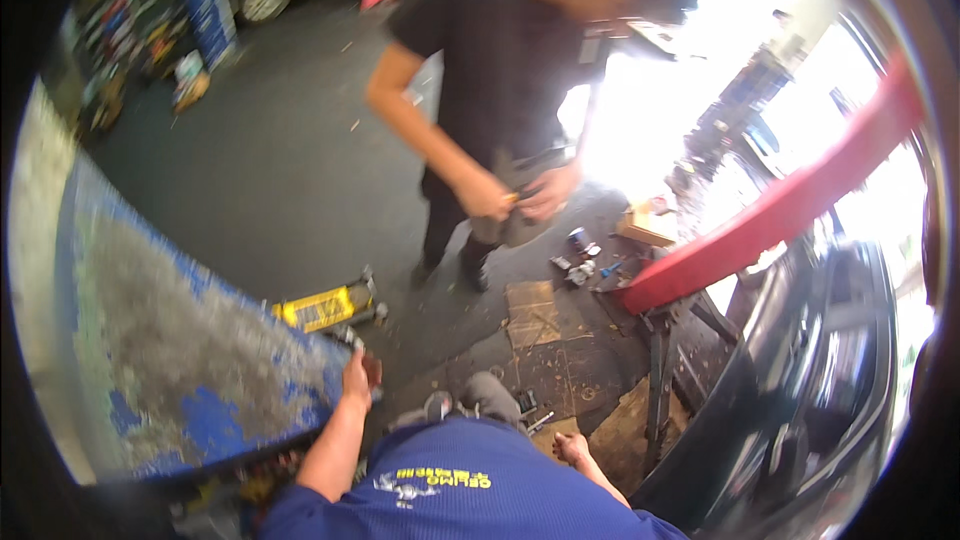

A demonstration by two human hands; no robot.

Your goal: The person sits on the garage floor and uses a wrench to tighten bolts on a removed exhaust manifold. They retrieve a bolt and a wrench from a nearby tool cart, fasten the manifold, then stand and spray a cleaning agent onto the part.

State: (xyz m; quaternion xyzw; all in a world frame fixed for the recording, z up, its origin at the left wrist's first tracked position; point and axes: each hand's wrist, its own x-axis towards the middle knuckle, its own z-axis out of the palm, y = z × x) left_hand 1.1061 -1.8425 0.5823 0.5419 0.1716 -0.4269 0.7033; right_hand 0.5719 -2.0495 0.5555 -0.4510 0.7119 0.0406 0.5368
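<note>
My left hand (360,376) is beside the near right corner of a worn blue workbench (210,418). Its fingers are bent around something small; a silvery bit (357,343) shows by the fingertips, too blurred to name. My right hand (573,448) hangs low in front of me on the right, fingers loosely bent and apart, with nothing visible in it. Close to that hand, metal tools (540,421) lie near the floor. Across from me a person in a black shirt (490,60) holds a small yellow-and-dark item (514,197) between both hands.
A yellow floor jack (325,309) stands beyond the bench corner. Cardboard (535,315) lies on the dark floor. At right, a red lift arm (780,195) slants above a metal stand (660,370) and a dark car panel (800,400). A small carton (648,227) and cans sit farther back.
</note>
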